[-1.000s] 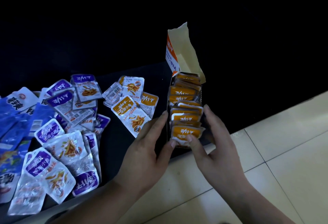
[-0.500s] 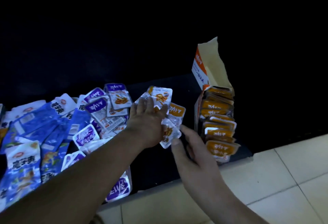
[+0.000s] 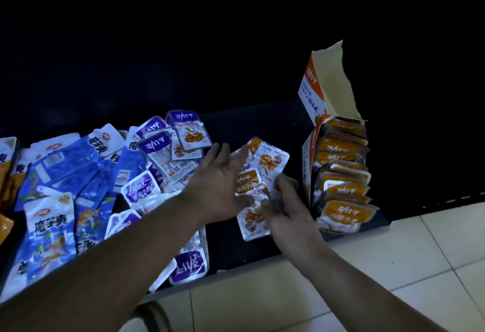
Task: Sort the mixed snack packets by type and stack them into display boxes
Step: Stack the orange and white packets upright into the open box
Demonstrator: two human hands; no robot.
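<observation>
My left hand [image 3: 220, 184] is flat, fingers spread on the loose orange packets [image 3: 248, 182]. My right hand [image 3: 288, 213] touches them too, but it's too blurry to tell its grip. The display box [image 3: 308, 153] is just beside.

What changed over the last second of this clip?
Both hands let go of the display box and moved left. The left hand now lies flat on the loose orange packets, and the right hand meets them, its grip blurred. The box, purple packets and blue packets stayed put.
</observation>
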